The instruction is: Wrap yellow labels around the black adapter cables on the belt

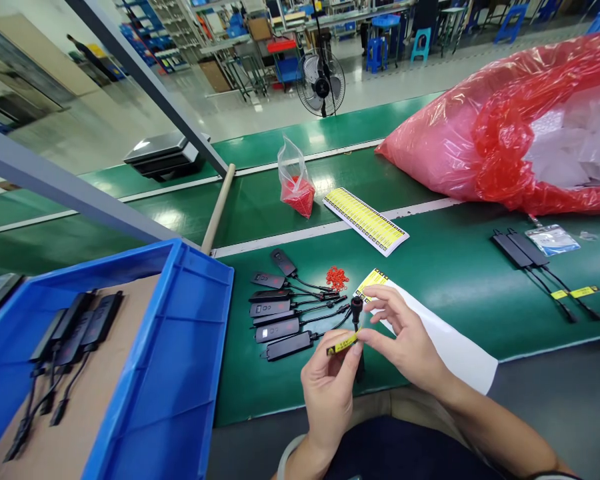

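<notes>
Green worktable [555,280], blue bin [155,373], fan [322,85] behind

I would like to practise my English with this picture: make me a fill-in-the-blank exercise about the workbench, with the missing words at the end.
1. The left hand holds a label whose main colour is ____.
2. The plastic bin stands to the ____ of the loose rings.
3. The small clear bag contains pieces whose colour is ____.
4. At the right, exactly ____ black devices lie side by side.

Missing words: yellow; left; red; two.
</notes>
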The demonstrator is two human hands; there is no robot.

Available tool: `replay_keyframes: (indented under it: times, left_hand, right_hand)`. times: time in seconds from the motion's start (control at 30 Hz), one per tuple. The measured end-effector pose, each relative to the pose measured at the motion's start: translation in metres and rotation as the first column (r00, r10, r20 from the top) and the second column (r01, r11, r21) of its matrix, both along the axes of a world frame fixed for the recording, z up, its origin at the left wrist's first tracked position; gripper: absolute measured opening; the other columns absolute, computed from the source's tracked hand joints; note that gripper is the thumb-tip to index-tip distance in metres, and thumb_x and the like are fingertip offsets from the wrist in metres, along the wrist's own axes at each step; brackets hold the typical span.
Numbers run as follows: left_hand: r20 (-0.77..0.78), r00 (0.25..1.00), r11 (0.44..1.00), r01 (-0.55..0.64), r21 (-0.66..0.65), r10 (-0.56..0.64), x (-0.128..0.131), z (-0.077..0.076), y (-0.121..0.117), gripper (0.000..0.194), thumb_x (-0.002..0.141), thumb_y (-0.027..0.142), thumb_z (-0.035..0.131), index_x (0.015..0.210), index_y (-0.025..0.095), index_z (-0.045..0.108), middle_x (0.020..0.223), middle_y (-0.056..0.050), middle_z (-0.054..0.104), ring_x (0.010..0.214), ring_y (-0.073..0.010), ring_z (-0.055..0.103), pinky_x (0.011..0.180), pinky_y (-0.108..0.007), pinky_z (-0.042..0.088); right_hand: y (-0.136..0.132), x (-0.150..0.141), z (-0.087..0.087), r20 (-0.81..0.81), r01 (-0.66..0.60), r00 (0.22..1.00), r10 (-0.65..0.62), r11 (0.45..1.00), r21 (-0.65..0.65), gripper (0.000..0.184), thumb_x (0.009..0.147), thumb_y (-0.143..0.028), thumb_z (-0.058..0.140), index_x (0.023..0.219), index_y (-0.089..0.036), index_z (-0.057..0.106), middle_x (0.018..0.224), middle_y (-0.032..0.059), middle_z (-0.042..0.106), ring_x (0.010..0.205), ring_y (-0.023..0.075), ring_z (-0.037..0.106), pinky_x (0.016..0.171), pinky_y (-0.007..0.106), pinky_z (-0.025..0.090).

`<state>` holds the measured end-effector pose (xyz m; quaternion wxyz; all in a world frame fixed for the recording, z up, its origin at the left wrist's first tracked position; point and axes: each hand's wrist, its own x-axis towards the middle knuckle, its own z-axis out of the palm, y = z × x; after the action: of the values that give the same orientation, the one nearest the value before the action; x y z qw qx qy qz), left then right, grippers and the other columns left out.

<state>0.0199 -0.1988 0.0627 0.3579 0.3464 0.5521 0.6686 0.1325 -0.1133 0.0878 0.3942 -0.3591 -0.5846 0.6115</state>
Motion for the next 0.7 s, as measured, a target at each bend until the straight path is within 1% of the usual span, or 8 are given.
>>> replay_keyframes:
  times: [0.07,0.13,0.27,0.33,0.4,0.5,0.63,0.7]
  left_hand:
    - [-0.053,0.998,1.0,-0.014,0.001,0.014,-0.002,0.003,0.0,0.013,0.083,0.014,0.069,0.093,0.021,0.074,0.089,-0.004,0.066,0.085,-0.0159,0.061,0.074,-0.024,0.053]
    - [-0.089,0.996,1.0,-0.017,0.001,0.017,-0.003,0.007,0.001,0.013,0.083,0.013,0.069,0.09,0.022,0.073,0.087,-0.003,0.066,0.083,-0.0154,0.061,0.071,-0.023,0.053]
    - [-0.13,0.991,1.0,0.02,0.021,-0.017,-0.003,0.013,0.0,0.011,0.082,0.012,0.07,0.085,0.022,0.072,0.082,-0.002,0.066,0.077,-0.0136,0.062,0.067,-0.02,0.051]
    - [-0.134,0.99,0.998,0.053,0.016,-0.05,-0.002,0.013,-0.001,0.011,0.083,0.013,0.068,0.087,0.022,0.073,0.084,-0.002,0.067,0.08,-0.0143,0.063,0.07,-0.021,0.052]
    - [-0.133,0.988,0.996,0.083,-0.006,-0.083,-0.002,0.013,-0.002,0.011,0.085,0.013,0.066,0.088,0.022,0.073,0.086,-0.003,0.068,0.083,-0.0154,0.064,0.074,-0.024,0.052]
    - [-0.128,0.987,0.995,0.098,-0.025,-0.101,-0.002,0.011,-0.004,0.011,0.084,0.013,0.067,0.087,0.021,0.073,0.086,-0.003,0.07,0.083,-0.0162,0.065,0.075,-0.024,0.052]
    - [-0.153,0.984,0.995,0.095,-0.003,-0.094,-0.002,0.011,-0.003,0.011,0.083,0.012,0.067,0.085,0.02,0.073,0.085,-0.004,0.071,0.079,-0.0167,0.065,0.072,-0.025,0.052]
    - [-0.181,0.978,0.994,0.105,0.008,-0.102,-0.003,0.012,-0.002,0.011,0.083,0.011,0.067,0.087,0.02,0.073,0.088,-0.005,0.072,0.083,-0.018,0.066,0.076,-0.028,0.053]
  right_hand:
    - [-0.002,0.004,0.004,0.049,0.092,0.994,-0.1,0.985,0.147,0.033,0.08,-0.024,0.074,0.11,-0.026,0.061,0.106,0.0034,0.057,0.094,0.0183,0.055,0.082,0.031,0.045]
    - [-0.005,0.008,0.009,0.074,0.072,0.994,-0.087,0.982,0.176,0.022,0.084,-0.024,0.07,0.104,-0.025,0.062,0.092,0.0016,0.058,0.086,0.0174,0.055,0.08,0.03,0.046]
    - [-0.01,0.009,0.017,0.066,-0.11,0.992,0.107,0.993,0.051,0.013,0.084,-0.021,0.068,0.096,-0.022,0.063,0.084,0.0001,0.059,0.081,0.0162,0.056,0.077,0.028,0.047]
    - [-0.01,0.007,0.019,0.04,-0.153,0.987,0.153,0.988,0.002,0.008,0.084,-0.02,0.066,0.09,-0.021,0.061,0.083,-0.0003,0.059,0.08,0.0157,0.056,0.077,0.028,0.047]
    - [-0.01,0.006,0.018,0.017,-0.171,0.985,0.171,0.985,-0.018,0.006,0.085,-0.019,0.065,0.086,-0.021,0.06,0.083,-0.0003,0.058,0.081,0.0154,0.056,0.078,0.027,0.047]
    - [-0.01,0.007,0.017,-0.015,-0.167,0.986,0.167,0.985,-0.041,0.007,0.085,-0.018,0.065,0.083,-0.02,0.059,0.084,-0.0001,0.058,0.081,0.0153,0.056,0.078,0.027,0.047]
    - [-0.01,0.009,0.016,-0.023,-0.163,0.987,0.162,0.985,-0.054,0.006,0.086,-0.02,0.064,0.083,-0.02,0.059,0.083,0.0005,0.06,0.08,0.0154,0.057,0.077,0.027,0.048]
    - [-0.01,0.009,0.016,-0.008,-0.154,0.988,0.154,0.987,-0.051,0.006,0.086,-0.022,0.064,0.083,-0.02,0.06,0.083,0.0011,0.061,0.08,0.0159,0.058,0.077,0.028,0.048]
